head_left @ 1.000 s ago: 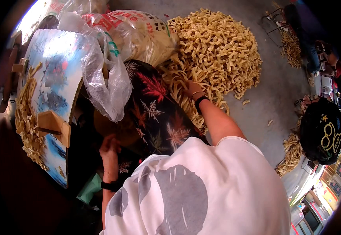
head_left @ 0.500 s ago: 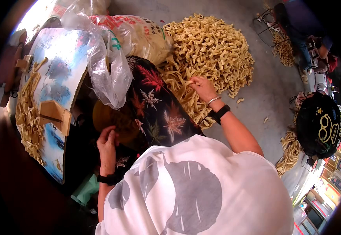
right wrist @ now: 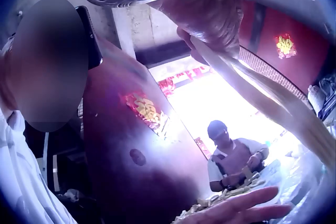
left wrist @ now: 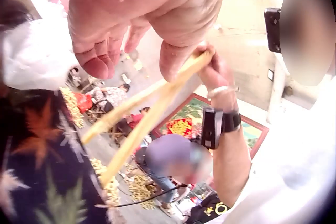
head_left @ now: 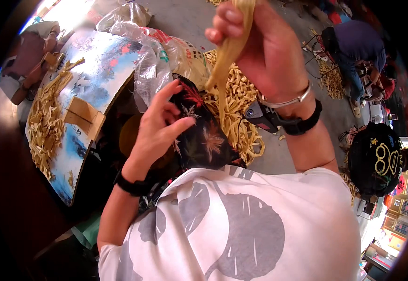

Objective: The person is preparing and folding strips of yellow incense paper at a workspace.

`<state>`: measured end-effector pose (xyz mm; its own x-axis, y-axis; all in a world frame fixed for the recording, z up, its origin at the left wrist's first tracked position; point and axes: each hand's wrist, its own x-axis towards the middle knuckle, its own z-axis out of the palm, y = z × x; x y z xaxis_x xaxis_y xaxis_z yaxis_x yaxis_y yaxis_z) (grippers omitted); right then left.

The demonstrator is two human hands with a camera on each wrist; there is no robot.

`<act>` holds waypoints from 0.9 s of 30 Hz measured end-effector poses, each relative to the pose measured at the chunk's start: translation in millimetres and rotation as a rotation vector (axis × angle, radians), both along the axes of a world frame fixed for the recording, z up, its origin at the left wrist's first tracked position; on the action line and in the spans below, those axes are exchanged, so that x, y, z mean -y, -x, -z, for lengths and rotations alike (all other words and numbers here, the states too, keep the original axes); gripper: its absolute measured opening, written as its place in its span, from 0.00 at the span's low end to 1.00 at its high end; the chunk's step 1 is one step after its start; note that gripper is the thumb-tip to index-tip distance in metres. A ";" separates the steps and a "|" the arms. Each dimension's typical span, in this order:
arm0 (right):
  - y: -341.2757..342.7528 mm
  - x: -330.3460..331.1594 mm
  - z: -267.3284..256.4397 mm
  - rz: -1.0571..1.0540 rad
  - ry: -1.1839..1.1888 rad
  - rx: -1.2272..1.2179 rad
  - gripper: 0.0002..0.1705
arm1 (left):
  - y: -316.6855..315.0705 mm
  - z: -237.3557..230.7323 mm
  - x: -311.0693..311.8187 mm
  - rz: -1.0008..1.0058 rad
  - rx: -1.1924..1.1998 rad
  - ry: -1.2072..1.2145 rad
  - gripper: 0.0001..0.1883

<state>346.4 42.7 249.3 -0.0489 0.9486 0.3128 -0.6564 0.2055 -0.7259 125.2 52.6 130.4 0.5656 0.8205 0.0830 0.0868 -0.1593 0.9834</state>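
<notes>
My right hand is raised at the top of the head view, fingers curled round a pale yellow strip that hangs down in two lengths. In the left wrist view the strip dangles from the right hand. My left hand is held up over the dark leaf-patterned cloth, fingers bent loosely and thumb apart, holding nothing. Heaped short knotted pieces and loose long strips lie beyond the cloth.
A painted board at the left carries flat strips and a cardboard piece. Filled plastic bags stand behind. A black bag is at the right. Other people are bent or seated around.
The right hand has risen from the strips beside the heap, bringing a strip up with it. My left hand has come up from the dark area to above the cloth.
</notes>
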 end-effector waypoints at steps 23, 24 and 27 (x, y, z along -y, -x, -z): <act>-65.2 60.4 -56.6 0.419 -0.408 0.282 0.22 | -117.1 11.3 19.9 0.633 0.042 0.206 0.10; -62.6 58.1 -53.6 0.447 -0.412 0.299 0.23 | -112.5 10.8 15.1 0.558 0.015 0.259 0.09; -58.0 42.4 -22.6 0.519 -0.308 0.419 0.24 | -95.7 6.9 -15.1 0.319 0.235 0.301 0.07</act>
<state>404.4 0.3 272.0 0.2086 0.7542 0.6227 -0.0990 0.6497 -0.7537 221.0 67.7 123.5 0.7869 0.6167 0.0245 -0.1496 0.1522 0.9770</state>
